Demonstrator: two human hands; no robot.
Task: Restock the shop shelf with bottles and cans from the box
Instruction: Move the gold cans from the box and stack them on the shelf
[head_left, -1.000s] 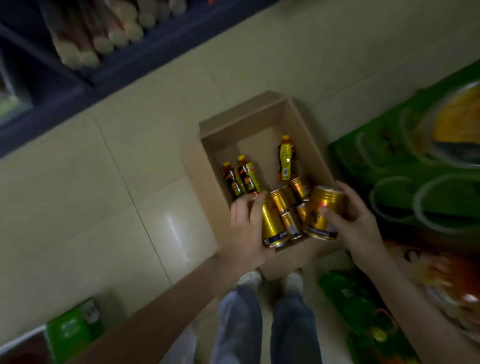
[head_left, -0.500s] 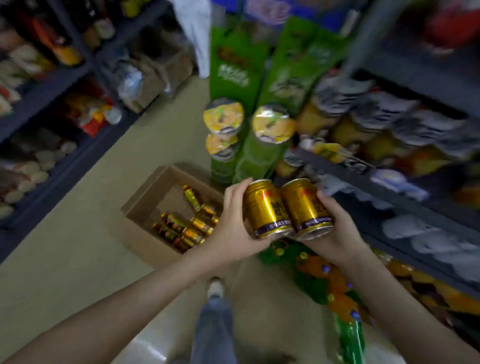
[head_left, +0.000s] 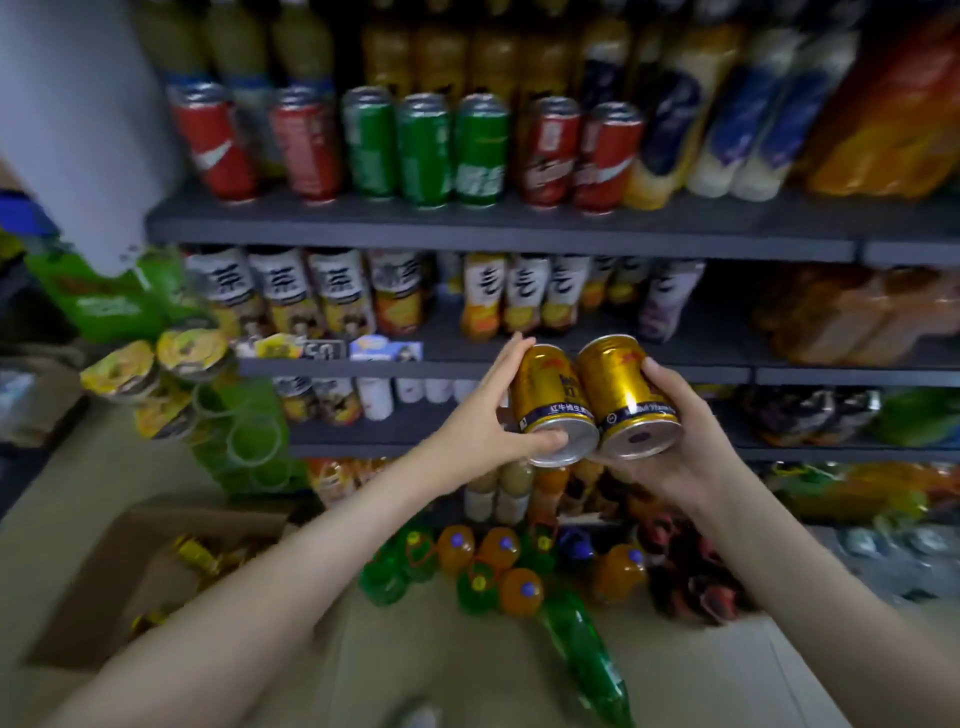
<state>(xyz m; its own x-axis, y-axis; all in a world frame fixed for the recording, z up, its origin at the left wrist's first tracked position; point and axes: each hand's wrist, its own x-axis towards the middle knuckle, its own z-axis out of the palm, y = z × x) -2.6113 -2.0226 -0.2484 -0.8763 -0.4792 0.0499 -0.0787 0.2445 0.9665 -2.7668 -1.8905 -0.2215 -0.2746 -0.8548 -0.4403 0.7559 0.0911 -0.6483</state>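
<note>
- Before the shelf (head_left: 441, 369), head view: left hand (head_left: 483, 421) grips the left gold can (head_left: 550, 395), right hand (head_left: 675, 436) grips the right gold can (head_left: 621, 389); both tilted, touching.
- Low left sits the box (head_left: 104, 571), bottles inside.
- Likely risk: cans knocking together, one slipping floorward.

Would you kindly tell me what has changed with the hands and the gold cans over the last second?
The left hand lifted the left can and the right hand the right can out of the box, raising them side by side in front of the shelf. Unchanged: each hand grips its own can; the box stays on the floor with bottles inside.
</note>
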